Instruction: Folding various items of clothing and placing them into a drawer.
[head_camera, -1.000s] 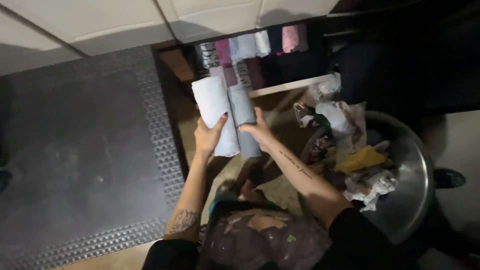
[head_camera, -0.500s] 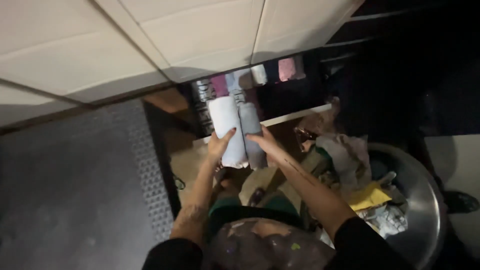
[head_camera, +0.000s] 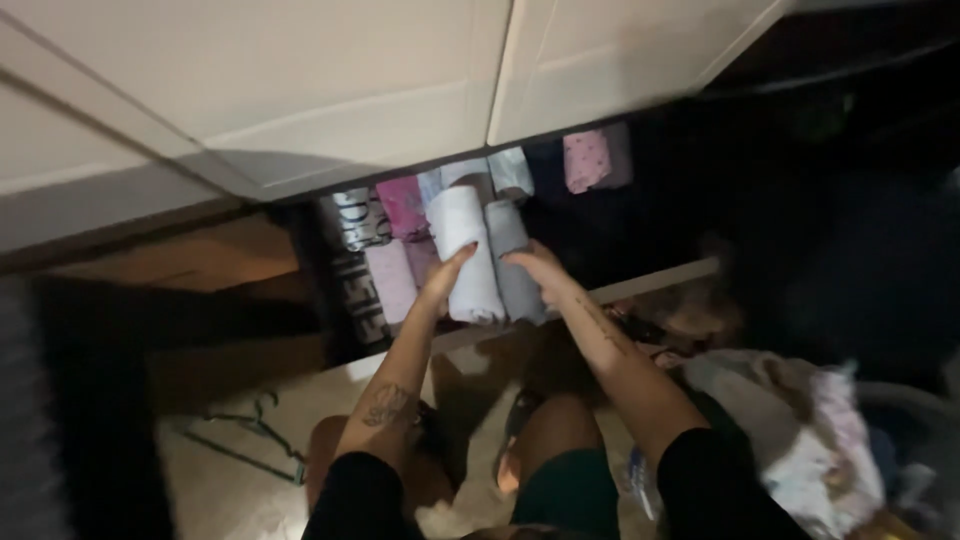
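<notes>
With the left hand gripping the white rolled garment and the right hand gripping the grey rolled garment over the open drawer, both should go down upright, snug beside the pink rolls.

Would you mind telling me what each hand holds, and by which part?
Left hand grips the white rolled cloth at its near end; right hand likewise grips the grey roll.

Darkness swallows the right end of the drawer, where any clothes are too dim to tell. A heap of laundry is cut off by the lower right corner, and motion blur smears the rolled cloths.
</notes>
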